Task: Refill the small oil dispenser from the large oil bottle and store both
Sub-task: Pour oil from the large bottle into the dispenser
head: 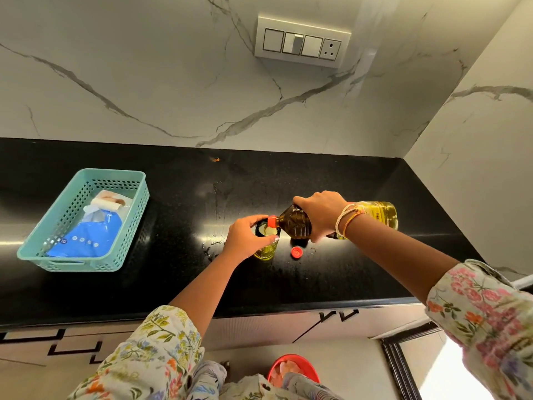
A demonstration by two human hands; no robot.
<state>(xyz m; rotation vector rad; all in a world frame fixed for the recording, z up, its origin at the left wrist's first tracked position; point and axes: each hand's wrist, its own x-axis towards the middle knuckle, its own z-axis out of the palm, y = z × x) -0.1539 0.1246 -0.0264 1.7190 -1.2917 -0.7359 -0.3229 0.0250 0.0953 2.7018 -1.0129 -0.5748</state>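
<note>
The small oil dispenser (268, 249), a clear glass holding yellow oil, stands upright on the black counter (178, 215). My left hand (246, 236) grips it around its upper part. The large oil bottle (297, 223) is tipped almost level, its orange-ringed neck over the dispenser's open top. My right hand (321, 215) holds the bottle around its shoulder. The bottle's yellow base (380, 213) sticks out to the right behind my wrist. An orange-red cap (296, 252) lies loose on the counter just right of the dispenser.
A teal perforated basket (86, 180) with a blue packet inside sits at the counter's left. Small wet drops (213, 243) lie left of the dispenser. The marble wall carries a switch panel (301, 43). A red bowl (292, 368) is on the floor below.
</note>
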